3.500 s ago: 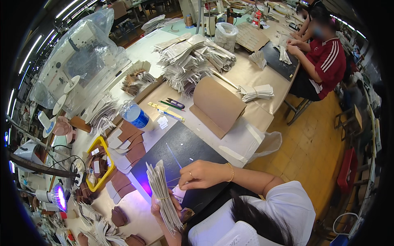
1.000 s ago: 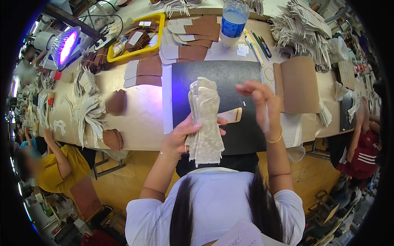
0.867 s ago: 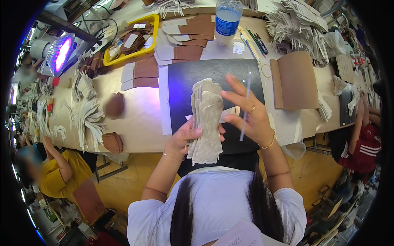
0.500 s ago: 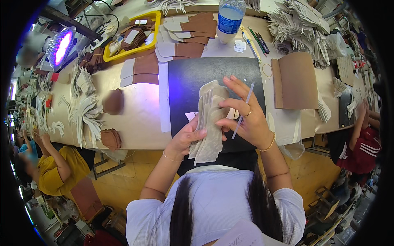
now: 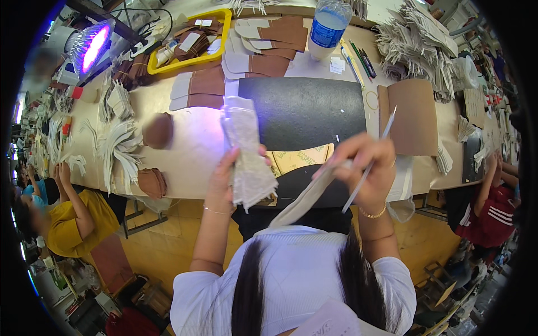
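Observation:
My left hand (image 5: 223, 178) is closed round a stack of pale grey-beige cut pieces (image 5: 246, 148), which look like fabric or thin leather, held upright over the near left edge of the black mat (image 5: 302, 106). Between the fingertips of my right hand (image 5: 367, 165), somewhat blurred, hangs a single pale strip (image 5: 305, 199), slanting down toward my body. A slim white pen (image 5: 386, 126) is tucked through the same fingers. Flat on the mat between both hands lies a yellowish, waisted piece (image 5: 302, 158) with printed marks.
Brown-and-white cut pieces (image 5: 266, 47) lie fanned behind the mat, near a yellow tray (image 5: 228, 36) of brown bundles. A water bottle (image 5: 328, 31) and pens (image 5: 367, 61) stand or lie far right. A brown board (image 5: 412, 117) sits right; a lit lamp (image 5: 92, 49) is left.
The stack has moved left with my left hand. My right hand has drawn away to the right, carrying one strip off. The yellowish piece now shows on the mat.

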Tool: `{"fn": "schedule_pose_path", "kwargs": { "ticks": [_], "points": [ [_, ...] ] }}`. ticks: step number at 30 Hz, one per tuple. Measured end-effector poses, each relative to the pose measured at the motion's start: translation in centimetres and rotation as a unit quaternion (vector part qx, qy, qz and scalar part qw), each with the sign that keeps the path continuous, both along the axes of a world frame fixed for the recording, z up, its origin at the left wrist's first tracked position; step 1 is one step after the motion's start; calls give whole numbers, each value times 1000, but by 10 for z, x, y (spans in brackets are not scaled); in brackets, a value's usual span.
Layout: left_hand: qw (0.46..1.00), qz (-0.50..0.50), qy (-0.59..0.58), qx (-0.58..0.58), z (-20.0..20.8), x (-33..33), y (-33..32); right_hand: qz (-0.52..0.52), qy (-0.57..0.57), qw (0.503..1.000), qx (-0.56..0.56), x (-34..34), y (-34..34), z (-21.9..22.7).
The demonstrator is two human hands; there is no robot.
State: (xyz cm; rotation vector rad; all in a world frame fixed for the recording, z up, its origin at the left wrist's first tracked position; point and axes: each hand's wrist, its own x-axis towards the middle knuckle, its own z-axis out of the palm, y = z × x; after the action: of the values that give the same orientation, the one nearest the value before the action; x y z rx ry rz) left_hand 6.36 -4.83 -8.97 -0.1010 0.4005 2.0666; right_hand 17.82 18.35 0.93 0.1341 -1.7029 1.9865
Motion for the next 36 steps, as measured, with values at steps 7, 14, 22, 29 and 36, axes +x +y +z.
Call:
{"fn": "schedule_pose_path", "kwargs": {
  "ticks": [7,14,22,29,36],
  "points": [
    [997,43,57,-18,3,-17,-41,-80,-188,963,174,-103,52,-44],
    [999,23,45,-8,1,-4,-41,-79,-214,863,450,-45,20,-65],
    [992,-36,106,-52,15,-2,-6,-26,-163,819,549,49,8,-106],
    [989,-63,114,-77,25,8,9,10,-139,814,564,83,43,-92],
    [960,-76,198,-184,32,21,16,-100,-185,789,578,112,70,-90]
  ]
}}
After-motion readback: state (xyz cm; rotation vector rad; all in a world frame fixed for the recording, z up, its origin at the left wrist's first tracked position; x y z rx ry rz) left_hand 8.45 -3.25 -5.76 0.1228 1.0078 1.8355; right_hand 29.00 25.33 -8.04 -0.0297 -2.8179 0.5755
